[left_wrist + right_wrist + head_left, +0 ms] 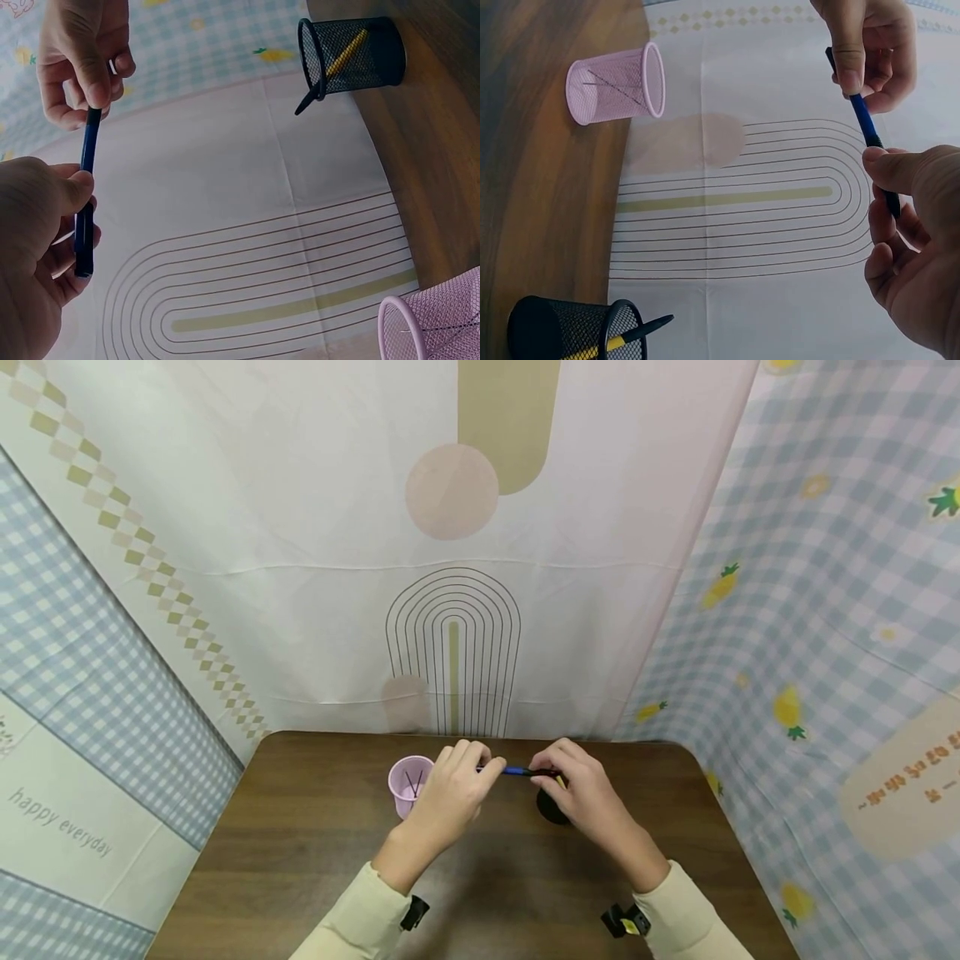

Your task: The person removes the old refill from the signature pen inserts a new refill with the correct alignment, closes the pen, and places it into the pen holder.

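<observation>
1. On the left part of the brown bench (322, 827), a pink mesh cup (611, 109) stands upright, with thin dark sticks (415, 793) leaning inside it.
2. Just right of that cup, the left hand (453, 781) is clamped on one end of a blue pen (516, 771), thumb against it and fingers curled round.
3. Between the two hands, the blue pen's middle shows bare, held roughly level and raised above the bench.
4. The right hand (581, 781) pinches its black end.
5. Partly hidden by that hand in the head view, a black mesh cup (384, 56) holds a yellow-and-black pen (649, 327).
6. At far right hangs blue checked cloth (787, 568).
</observation>
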Demonstrator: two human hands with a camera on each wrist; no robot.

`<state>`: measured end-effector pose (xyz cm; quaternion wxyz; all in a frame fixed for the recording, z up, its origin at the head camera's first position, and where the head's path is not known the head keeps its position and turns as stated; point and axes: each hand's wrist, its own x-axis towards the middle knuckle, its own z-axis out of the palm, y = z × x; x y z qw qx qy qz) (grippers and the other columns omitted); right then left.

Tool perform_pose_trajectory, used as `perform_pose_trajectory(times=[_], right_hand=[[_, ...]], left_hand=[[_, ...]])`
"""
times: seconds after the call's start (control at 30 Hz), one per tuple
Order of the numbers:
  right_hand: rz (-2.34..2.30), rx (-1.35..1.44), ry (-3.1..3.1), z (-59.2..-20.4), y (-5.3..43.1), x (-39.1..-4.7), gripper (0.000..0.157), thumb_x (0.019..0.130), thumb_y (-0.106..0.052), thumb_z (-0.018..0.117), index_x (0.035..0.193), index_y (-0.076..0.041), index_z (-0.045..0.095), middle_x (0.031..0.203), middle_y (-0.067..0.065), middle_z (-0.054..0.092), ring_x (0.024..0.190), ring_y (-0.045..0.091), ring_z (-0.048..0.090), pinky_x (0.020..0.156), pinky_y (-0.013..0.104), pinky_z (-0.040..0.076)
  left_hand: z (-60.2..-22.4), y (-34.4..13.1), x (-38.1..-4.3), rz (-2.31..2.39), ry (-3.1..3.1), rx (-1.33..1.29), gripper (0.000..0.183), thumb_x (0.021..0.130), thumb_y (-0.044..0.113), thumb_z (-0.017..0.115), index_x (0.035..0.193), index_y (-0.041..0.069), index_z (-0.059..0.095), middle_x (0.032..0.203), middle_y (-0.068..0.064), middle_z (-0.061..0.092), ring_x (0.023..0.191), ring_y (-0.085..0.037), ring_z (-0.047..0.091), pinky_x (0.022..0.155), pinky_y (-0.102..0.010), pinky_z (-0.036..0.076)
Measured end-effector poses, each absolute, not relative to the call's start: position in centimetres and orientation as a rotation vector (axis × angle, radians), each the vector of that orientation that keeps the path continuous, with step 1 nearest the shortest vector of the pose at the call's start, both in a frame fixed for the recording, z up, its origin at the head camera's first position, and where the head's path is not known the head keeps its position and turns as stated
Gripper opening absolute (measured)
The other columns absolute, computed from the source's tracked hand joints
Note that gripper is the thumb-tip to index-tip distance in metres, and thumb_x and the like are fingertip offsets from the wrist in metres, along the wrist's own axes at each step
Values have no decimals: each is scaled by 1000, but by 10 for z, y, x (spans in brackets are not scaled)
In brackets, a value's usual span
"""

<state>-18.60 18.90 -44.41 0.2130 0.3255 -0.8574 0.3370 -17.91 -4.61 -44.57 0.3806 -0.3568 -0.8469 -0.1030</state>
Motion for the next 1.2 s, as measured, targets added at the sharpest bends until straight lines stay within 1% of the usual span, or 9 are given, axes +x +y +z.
perform_pose_trajectory(times=[0.07,0.2,0.3,0.37,0.43,0.63,0.8,0.97,1.2], right_hand=[[949,906,-2378,-445,189,-186,25,83,-5,83,100,-17,69,98,-6,62,83,6,57,65,22,49],[957,905,-2384,-445,190,-188,29,81,-3,84,102,-15,68,97,-5,61,83,7,58,66,24,50],[957,880,-2416,-444,191,-188,33,80,-7,87,105,-14,67,97,-5,62,83,9,57,65,24,50],[958,859,-2447,-442,192,-187,34,80,-10,87,108,-14,67,98,-5,62,83,9,57,66,23,49],[962,844,-2478,-440,192,-186,32,83,-14,86,110,-16,69,99,-6,64,83,9,58,67,23,49],[953,831,-2541,-436,194,-186,14,93,-17,76,108,-18,74,97,-10,66,79,4,55,67,25,51],[945,866,-2527,-438,196,-189,9,97,-18,72,104,-19,77,96,-8,70,81,3,57,68,27,53],[956,884,-2502,-439,197,-189,8,95,-15,73,101,-20,76,96,-8,70,80,2,57,67,25,52],[988,878,-2486,-438,197,-187,13,91,-10,77,100,-19,74,98,-9,67,78,2,55,65,23,52]], left_hand=[[-446,-46,-179,-266,-2161,-910,27,82,-3,74,103,12,69,92,-4,59,83,-21,54,65,-30,40],[-446,-47,-179,-270,-2157,-909,28,81,-3,74,103,13,69,92,-3,58,84,-21,54,66,-31,41],[-446,-47,-180,-272,-2154,-910,29,81,-3,74,104,13,69,93,-3,59,84,-21,55,66,-31,41],[-447,-48,-180,-272,-2155,-913,29,81,-3,75,105,13,69,93,-4,59,84,-21,55,66,-31,41],[-447,-48,-180,-267,-2157,-913,30,81,-3,75,105,13,69,94,-3,59,84,-21,55,67,-31,41],[-448,-48,-180,-246,-2167,-910,29,82,-3,73,106,13,69,95,-3,59,86,-21,55,67,-30,40],[-447,-48,-180,-248,-2154,-917,27,84,-1,73,106,13,69,96,-4,60,86,-22,55,67,-31,41],[-447,-46,-179,-232,-2148,-919,25,85,1,74,106,12,69,96,-4,60,86,-21,55,66,-30,40],[-449,-45,-180,-227,-2148,-922,27,84,0,74,107,12,68,95,-3,58,85,-20,54,66,-30,40]])
